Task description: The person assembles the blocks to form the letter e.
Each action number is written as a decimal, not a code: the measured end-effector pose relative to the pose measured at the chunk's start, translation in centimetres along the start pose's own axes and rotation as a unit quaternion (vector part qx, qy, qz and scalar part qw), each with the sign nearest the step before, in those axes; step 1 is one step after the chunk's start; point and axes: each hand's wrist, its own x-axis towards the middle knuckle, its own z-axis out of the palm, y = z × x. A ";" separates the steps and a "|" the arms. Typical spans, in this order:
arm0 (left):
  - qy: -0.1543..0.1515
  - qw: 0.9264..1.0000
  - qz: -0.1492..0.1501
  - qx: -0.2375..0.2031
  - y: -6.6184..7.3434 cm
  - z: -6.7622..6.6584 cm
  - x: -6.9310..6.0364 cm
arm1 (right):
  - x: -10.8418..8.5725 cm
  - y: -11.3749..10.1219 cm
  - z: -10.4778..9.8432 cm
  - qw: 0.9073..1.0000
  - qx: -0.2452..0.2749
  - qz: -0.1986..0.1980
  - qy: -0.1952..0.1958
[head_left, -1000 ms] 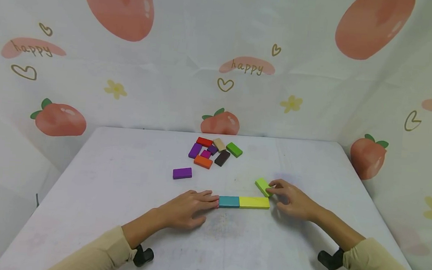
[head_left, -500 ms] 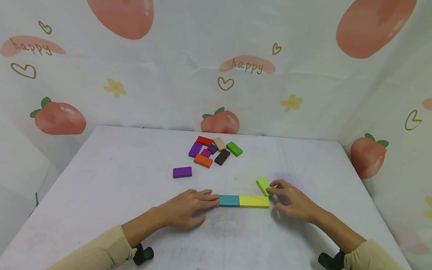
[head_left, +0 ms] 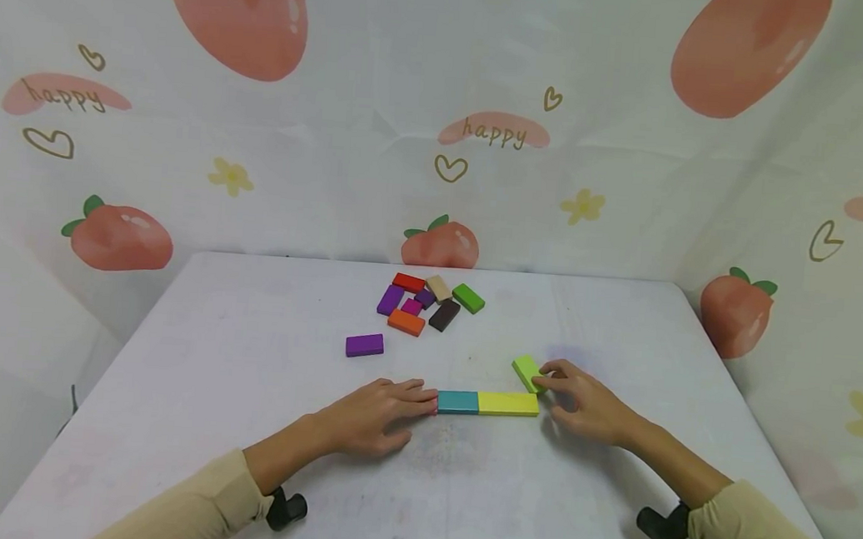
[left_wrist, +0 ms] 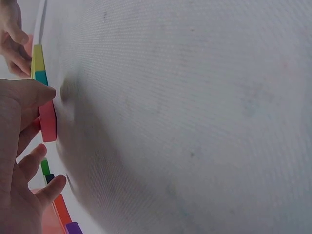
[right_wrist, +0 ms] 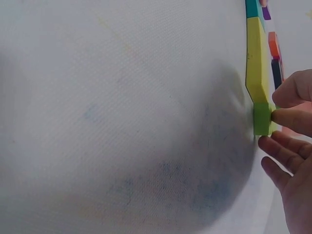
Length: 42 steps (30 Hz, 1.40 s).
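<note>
In the head view a row of flat blocks lies on the table: a pink block (left_wrist: 48, 122), a teal block (head_left: 458, 402) and a yellow block (head_left: 508, 404). My left hand (head_left: 372, 416) touches the pink block at the row's left end with fairly straight fingers, which mostly hide it from the head view; the thumb is apart from it. My right hand (head_left: 589, 404) holds a light green block (head_left: 525, 371) with bent fingers at its near right end. That block lies slanted, its near end by the yellow block's right end.
A purple block (head_left: 364, 345) lies alone behind the left hand. Farther back is a loose group of several blocks, including orange (head_left: 406, 322), black (head_left: 444, 315), red (head_left: 409, 282), tan (head_left: 438, 288) and green (head_left: 469, 298) ones. A printed cloth (head_left: 362, 189) hangs behind the white table (head_left: 248, 315).
The light green block has shifted very slightly to the right with my right hand. My left hand and the row stay as they were.
</note>
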 end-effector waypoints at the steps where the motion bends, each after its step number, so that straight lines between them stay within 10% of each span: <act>1: 0.000 1.000 0.000 0.000 0.0 0.0 0.0 | 0.0 0.0 0.0 1.000 -0.001 0.000 0.000; 42: -0.006 1.000 -0.004 0.000 -0.1 0.1 0.0 | -1.0 -0.3 -0.3 0.999 -0.031 -0.045 0.003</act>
